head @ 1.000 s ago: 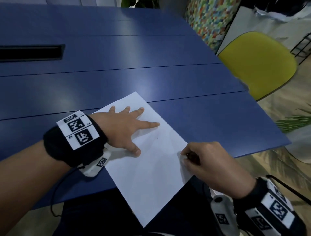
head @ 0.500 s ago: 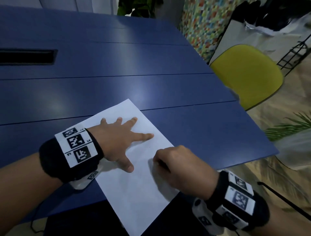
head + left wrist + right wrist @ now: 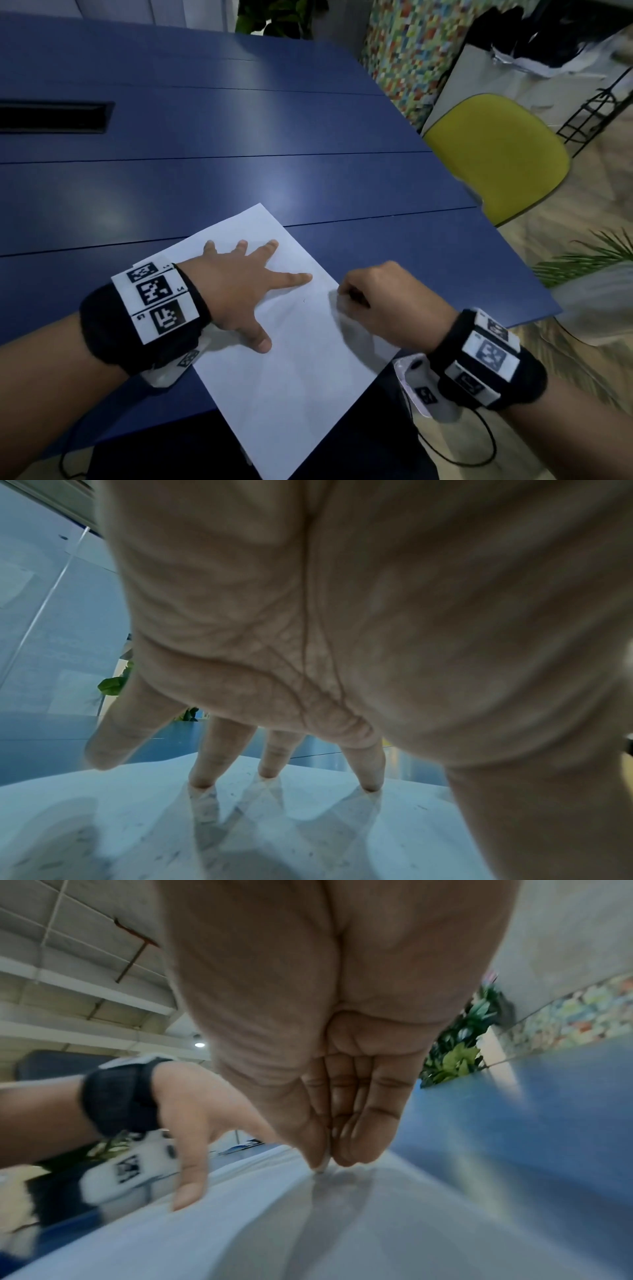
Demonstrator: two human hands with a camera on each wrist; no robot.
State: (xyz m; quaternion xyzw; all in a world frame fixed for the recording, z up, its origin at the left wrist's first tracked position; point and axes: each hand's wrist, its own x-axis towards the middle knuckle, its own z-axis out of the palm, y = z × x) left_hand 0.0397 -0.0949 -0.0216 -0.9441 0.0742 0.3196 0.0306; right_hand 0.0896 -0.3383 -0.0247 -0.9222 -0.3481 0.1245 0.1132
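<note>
1. By the look of it, a fold was just starting. The sheet of paper (image 3: 301, 377) lay skewed at the bench's (image 3: 239, 137) near edge, with one corner overhanging.
2. The next move called for carrying the pinched edge squarely across.
3. The left hand (image 3: 239, 291) lay flat with its fingers spread, pressing the sheet down.
4. The right hand (image 3: 387, 301) pinched the sheet's right edge between thumb and curled fingertips.
</note>
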